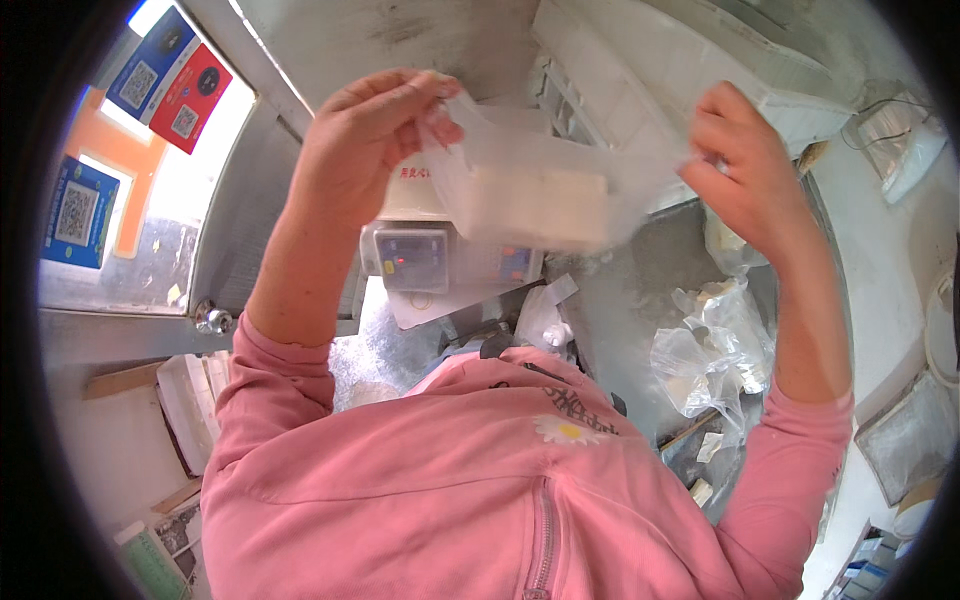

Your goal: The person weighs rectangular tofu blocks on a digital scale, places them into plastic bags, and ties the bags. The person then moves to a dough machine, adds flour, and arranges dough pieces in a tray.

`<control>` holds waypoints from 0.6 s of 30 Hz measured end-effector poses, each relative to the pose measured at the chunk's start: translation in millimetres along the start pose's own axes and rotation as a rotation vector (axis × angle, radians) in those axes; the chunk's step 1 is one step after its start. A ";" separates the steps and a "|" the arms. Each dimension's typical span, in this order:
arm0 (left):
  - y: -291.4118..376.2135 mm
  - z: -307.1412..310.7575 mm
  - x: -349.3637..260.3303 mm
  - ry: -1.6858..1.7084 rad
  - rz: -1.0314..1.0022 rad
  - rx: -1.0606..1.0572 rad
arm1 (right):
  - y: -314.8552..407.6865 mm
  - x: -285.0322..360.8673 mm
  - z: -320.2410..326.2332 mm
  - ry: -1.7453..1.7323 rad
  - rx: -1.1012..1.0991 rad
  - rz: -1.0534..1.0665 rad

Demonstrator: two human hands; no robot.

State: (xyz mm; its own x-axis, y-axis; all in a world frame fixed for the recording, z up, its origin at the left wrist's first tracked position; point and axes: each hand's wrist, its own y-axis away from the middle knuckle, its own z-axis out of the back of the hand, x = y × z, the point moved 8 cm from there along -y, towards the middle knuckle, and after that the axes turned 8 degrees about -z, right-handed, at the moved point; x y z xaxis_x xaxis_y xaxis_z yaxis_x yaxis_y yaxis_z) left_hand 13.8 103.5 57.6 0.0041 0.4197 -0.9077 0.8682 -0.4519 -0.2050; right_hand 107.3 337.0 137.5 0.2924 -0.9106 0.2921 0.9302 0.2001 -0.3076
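A thin translucent plastic bag is stretched between my two raised hands. Inside its lower part sits a pale rectangular block, perhaps tofu, blurred through the film. My left hand pinches the bag's upper left edge between thumb and fingers. At the other side, my right hand is closed around the bag's right edge, slightly blurred. The block hangs just above an electronic scale with a display and coloured keys, and the bag hides part of it.
Crumpled plastic bags with pale contents lie on the grey surface at right. A white foam box stands at the back. To the left is a metal door with a round knob. Signs with printed codes hang by the window.
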 end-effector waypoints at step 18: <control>73.9 -46.4 109.3 -0.734 -0.215 0.093 | 217.9 -122.7 -1.9 -0.410 0.377 -0.899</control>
State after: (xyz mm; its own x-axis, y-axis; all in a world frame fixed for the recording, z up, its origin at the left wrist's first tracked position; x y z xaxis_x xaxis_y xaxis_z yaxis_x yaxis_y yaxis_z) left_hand 101.4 152.5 -39.8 -0.5187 -0.1098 -0.8479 0.7672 -0.4975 -0.4049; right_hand 273.7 491.6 32.9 -0.5508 -0.6023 0.5778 0.8301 -0.3237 0.4540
